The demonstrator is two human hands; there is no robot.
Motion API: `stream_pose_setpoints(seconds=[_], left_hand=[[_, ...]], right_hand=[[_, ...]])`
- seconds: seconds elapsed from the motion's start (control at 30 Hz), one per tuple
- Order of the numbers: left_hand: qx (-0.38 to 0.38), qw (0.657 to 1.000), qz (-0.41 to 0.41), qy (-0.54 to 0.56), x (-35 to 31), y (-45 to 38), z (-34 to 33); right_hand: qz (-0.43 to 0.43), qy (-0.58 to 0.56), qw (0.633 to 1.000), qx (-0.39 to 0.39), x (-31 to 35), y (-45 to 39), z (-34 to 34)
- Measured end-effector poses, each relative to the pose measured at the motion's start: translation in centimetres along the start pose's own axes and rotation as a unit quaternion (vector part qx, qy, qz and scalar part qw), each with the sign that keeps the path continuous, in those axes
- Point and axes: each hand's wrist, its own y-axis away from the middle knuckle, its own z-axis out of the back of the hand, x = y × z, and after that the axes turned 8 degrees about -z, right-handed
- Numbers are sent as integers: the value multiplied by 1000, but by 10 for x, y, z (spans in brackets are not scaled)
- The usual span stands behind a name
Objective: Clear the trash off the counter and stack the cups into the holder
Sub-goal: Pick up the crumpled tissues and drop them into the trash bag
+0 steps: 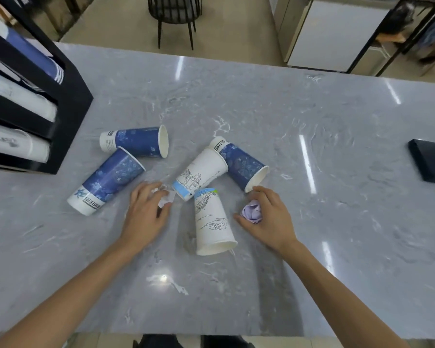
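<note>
Several paper cups lie on their sides on the grey marble counter (312, 136): a blue cup (138, 141), a second blue cup (108, 180), a third blue cup (241, 164), a white cup (201, 173) and another white cup (212, 224). My left hand (146, 214) is closed over a crumpled white paper ball (166, 197). My right hand (269, 217) grips a crumpled lilac paper ball (252, 211) beside the nearer white cup. The black cup holder (68, 96) at the far left holds stacks of blue and white cups lying in its slots.
A flat black object (430, 162) lies at the counter's right edge. Beyond the far edge stand a black chair (175, 11) and a white cabinet (334, 33). The counter's near edge runs along the bottom of the view.
</note>
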Motion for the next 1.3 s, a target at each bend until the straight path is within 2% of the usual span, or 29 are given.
stream_pose_setpoints(seconds=[0.4,0.5,0.8,0.87,0.93,1.13,1.3], left_hand=[[-40,993,87,72,-5,15,15],[-72,988,102,91,-8,23,18],[-166,949,154,221,-28,57,41],[-189,936,186,234,-31,75,47],[-180,929,200,254,-36,79,48],[-200,916,213,276,-42,117,62],[-227,917,215,249,-28,166,79]], right_hand=[[-10,-115,993,2,8,6,8],[9,-156,988,2,14,7,12],[46,-231,971,28,55,12,25],[71,-230,969,58,69,16,25],[82,-224,969,59,77,17,25],[140,-237,958,82,111,33,9],[194,-238,945,112,149,56,-12]])
